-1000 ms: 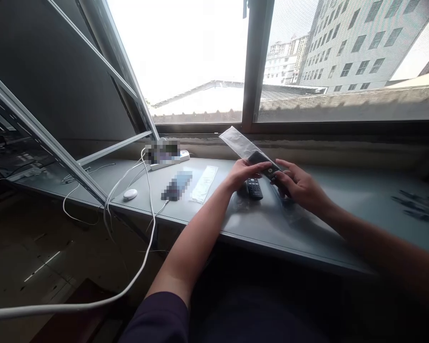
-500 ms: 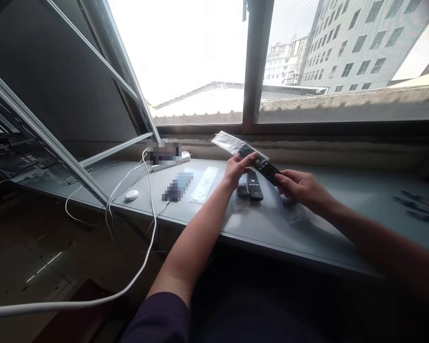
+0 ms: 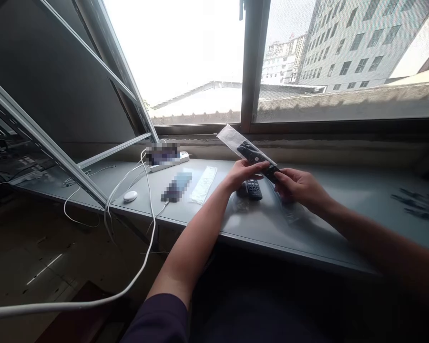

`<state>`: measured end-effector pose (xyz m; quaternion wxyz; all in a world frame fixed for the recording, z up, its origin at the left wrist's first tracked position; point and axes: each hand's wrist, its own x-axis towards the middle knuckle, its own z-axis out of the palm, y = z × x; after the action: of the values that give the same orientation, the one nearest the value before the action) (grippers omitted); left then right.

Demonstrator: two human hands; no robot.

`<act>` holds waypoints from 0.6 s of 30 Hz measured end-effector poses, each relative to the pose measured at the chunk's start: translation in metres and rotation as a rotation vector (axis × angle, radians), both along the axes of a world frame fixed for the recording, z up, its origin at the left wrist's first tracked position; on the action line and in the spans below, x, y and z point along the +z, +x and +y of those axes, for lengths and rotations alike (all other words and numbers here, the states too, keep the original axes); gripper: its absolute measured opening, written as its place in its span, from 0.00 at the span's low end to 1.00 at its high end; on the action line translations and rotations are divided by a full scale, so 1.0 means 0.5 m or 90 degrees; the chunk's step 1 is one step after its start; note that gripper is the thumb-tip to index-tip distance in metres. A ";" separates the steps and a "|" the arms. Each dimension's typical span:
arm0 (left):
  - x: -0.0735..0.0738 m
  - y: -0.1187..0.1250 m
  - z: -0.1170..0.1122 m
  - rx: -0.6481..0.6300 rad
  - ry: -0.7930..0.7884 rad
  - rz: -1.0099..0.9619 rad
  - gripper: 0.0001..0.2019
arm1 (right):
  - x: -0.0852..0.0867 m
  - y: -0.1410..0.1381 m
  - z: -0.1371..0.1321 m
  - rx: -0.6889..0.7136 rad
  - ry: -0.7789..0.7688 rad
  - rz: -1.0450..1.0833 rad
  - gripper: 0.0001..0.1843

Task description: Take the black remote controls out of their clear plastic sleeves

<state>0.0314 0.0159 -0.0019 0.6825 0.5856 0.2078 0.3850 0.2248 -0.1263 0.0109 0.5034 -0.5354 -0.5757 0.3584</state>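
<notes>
A black remote control point(image 3: 249, 153) is held tilted above the table, most of its length inside a clear plastic sleeve point(image 3: 229, 136). My left hand point(image 3: 243, 174) pinches the sleeve and remote around the middle, thumb on top. At the near end, my right hand point(image 3: 293, 184) grips the remote's lower tip between thumb and fingers. Below my left hand a second black remote point(image 3: 254, 190) lies on the table, partly covered from view. Crumpled clear plastic point(image 3: 241, 205) lies beside it, and more clear plastic point(image 3: 292, 213) sits under my right hand.
A flat plastic sleeve point(image 3: 203, 185), a blurred phone-like object point(image 3: 177, 186) on a cable and a round white device point(image 3: 130, 196) lie on the grey table point(image 3: 257, 228). A power strip point(image 3: 183, 156) stands behind. White cables point(image 3: 150, 209) hang at left; dark items point(image 3: 414, 202) lie right.
My left hand has slid down the remote toward my right hand. The sleeve now covers more of the remote, and its far end shows through the plastic.
</notes>
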 end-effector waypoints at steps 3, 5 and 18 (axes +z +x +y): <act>0.009 -0.003 0.003 0.008 -0.052 -0.031 0.27 | -0.001 0.000 0.000 -0.009 -0.001 0.003 0.34; 0.016 -0.003 0.006 0.048 -0.094 -0.073 0.24 | -0.002 0.002 0.002 -0.015 -0.001 0.009 0.35; 0.025 -0.001 0.022 0.194 -0.205 -0.234 0.10 | -0.011 0.011 0.008 -0.025 0.031 -0.059 0.37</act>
<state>0.0307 0.0271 0.0104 0.7271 0.3521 0.2245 0.5449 0.2304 -0.1223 0.0055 0.4962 -0.5503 -0.5963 0.3088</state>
